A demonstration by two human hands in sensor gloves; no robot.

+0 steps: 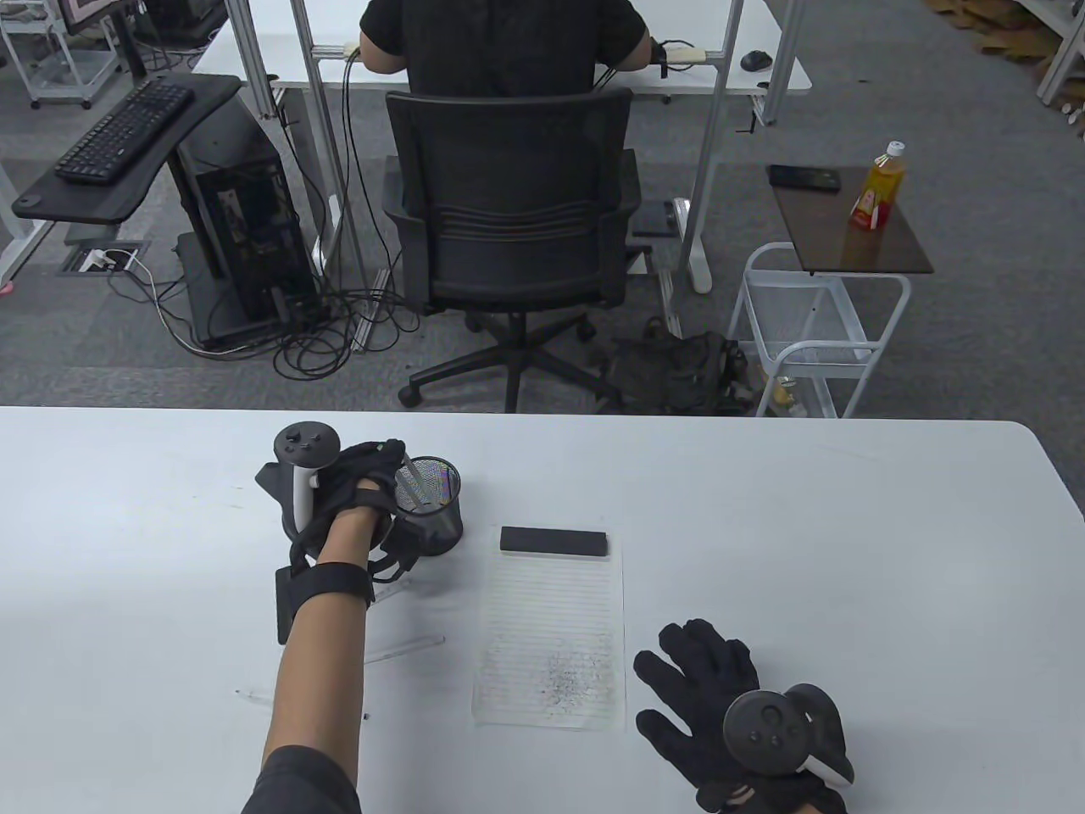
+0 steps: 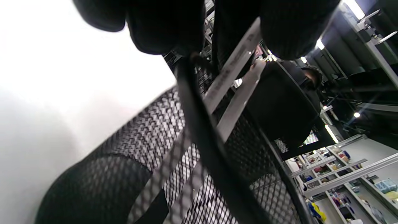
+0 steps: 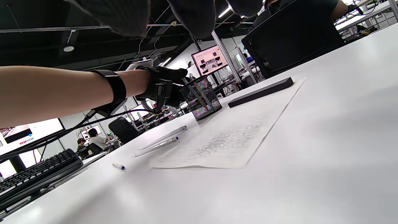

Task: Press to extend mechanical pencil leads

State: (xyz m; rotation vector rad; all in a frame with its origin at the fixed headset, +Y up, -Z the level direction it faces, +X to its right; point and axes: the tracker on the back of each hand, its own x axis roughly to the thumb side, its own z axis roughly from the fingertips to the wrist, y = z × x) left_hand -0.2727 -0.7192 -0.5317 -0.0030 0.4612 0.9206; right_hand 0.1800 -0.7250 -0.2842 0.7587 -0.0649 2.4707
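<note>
A black mesh pen cup (image 1: pixel 434 509) stands on the white table, left of a lined paper sheet (image 1: pixel 551 636). My left hand (image 1: pixel 364 479) is at the cup's rim, and its fingertips (image 2: pixel 168 25) pinch the top of a clear mechanical pencil (image 1: pixel 413 479) that leans inside the cup. In the left wrist view two pencils (image 2: pixel 230 71) stand in the cup (image 2: pixel 149 137). Two more clear pencils (image 3: pixel 163 137) lie on the table left of the paper. My right hand (image 1: pixel 703 687) rests flat on the table, fingers spread, holding nothing.
A black block (image 1: pixel 553 541) lies across the top of the paper, whose lower half carries grey pencil marks. A small loose cap (image 3: pixel 118 166) lies near the front left. Beyond the table's far edge are an office chair (image 1: pixel 509 220) and a seated person.
</note>
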